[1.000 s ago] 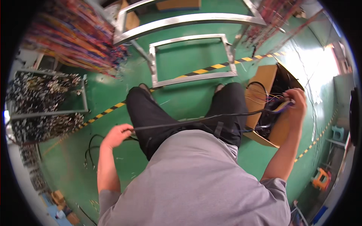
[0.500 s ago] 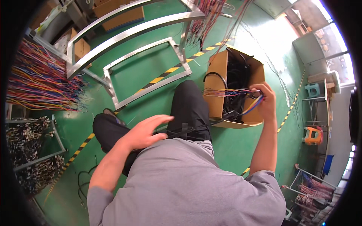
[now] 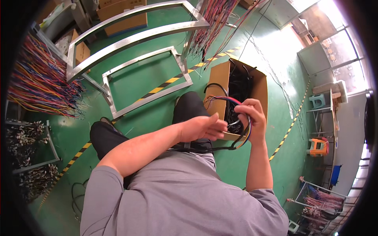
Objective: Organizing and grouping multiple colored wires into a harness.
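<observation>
Gripping wire bundle w/ right hand | left hand open, fingertips reaching bundle | box far right holds more cables | sorting early, most left

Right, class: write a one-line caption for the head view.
Right hand holds a wire bundle over a cardboard box; left hand reaches in.

Right hand grips wire bundle; left hand touching.

Green painted floor crossed by yellow-and-black hazard tape; bare steel frames lying upon it; racks of coloured wires at left; cardboard cartons behind; bright daylight from windows at right.
</observation>
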`<action>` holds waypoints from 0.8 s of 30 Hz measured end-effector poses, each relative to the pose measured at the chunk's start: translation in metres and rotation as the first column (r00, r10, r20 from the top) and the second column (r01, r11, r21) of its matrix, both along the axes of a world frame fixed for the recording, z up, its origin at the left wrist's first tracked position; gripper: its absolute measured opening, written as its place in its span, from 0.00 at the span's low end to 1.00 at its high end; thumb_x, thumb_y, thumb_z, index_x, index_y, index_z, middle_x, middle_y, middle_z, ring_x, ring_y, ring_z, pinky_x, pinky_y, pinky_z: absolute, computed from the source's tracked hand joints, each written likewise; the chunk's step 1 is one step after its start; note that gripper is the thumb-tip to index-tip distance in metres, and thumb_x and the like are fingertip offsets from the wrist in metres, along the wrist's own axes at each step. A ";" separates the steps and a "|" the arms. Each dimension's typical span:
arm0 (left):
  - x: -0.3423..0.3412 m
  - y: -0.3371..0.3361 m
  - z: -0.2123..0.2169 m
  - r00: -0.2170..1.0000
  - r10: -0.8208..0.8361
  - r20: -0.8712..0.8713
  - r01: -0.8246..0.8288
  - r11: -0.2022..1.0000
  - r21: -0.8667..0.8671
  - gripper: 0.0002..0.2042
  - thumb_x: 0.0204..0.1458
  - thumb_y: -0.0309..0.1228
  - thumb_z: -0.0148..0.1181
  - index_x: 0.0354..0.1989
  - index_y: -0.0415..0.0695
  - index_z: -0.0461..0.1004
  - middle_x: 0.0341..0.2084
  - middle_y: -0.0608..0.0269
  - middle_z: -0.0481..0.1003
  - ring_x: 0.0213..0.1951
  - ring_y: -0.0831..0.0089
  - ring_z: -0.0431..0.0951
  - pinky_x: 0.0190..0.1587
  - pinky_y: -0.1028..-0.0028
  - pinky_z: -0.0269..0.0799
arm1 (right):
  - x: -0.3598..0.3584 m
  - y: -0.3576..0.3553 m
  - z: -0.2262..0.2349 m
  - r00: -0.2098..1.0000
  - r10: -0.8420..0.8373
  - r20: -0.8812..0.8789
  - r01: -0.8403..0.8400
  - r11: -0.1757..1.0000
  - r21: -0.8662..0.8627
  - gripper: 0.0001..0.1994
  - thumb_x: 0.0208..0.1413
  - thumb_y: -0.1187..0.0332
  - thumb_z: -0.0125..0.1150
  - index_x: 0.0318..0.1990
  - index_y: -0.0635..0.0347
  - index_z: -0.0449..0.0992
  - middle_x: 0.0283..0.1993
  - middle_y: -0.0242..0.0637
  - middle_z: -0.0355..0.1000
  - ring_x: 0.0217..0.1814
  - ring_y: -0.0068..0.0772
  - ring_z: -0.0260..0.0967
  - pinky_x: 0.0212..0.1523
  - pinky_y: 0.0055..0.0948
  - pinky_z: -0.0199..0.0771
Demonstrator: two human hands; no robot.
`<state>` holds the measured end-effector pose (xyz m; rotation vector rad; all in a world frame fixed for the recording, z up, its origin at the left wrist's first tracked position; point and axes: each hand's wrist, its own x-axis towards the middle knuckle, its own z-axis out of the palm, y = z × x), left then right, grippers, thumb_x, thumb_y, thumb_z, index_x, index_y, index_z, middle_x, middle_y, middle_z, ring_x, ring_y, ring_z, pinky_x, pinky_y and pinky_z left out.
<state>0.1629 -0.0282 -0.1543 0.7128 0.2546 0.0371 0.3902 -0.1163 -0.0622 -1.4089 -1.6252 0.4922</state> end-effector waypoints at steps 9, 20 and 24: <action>0.005 0.022 0.047 0.745 0.666 0.035 -0.659 0.742 -0.123 0.09 0.74 0.31 0.51 0.55 0.40 0.73 0.49 0.53 0.80 0.53 0.62 0.83 0.62 0.59 0.79 | -0.053 -0.003 -0.023 0.941 0.151 -0.303 -0.149 0.988 0.028 0.24 0.51 0.92 0.63 0.55 0.64 0.84 0.60 0.40 0.74 0.59 0.35 0.78 0.56 0.28 0.78; -0.027 0.032 0.048 0.673 0.737 0.061 -0.721 0.672 -0.168 0.12 0.71 0.25 0.56 0.59 0.42 0.67 0.46 0.56 0.81 0.52 0.59 0.85 0.61 0.58 0.81 | -0.026 -0.012 -0.028 0.999 -0.004 0.042 0.018 0.946 -0.325 0.18 0.43 0.80 0.45 0.37 0.66 0.82 0.38 0.40 0.76 0.48 0.36 0.71 0.52 0.31 0.72; -0.025 0.035 0.049 0.704 0.710 0.014 -0.702 0.698 -0.142 0.12 0.71 0.25 0.56 0.59 0.41 0.66 0.47 0.55 0.81 0.53 0.59 0.84 0.60 0.59 0.81 | -0.043 -0.002 -0.014 0.986 0.060 -0.158 -0.100 0.961 -0.258 0.15 0.54 0.75 0.54 0.45 0.64 0.84 0.54 0.42 0.78 0.68 0.41 0.67 0.69 0.38 0.65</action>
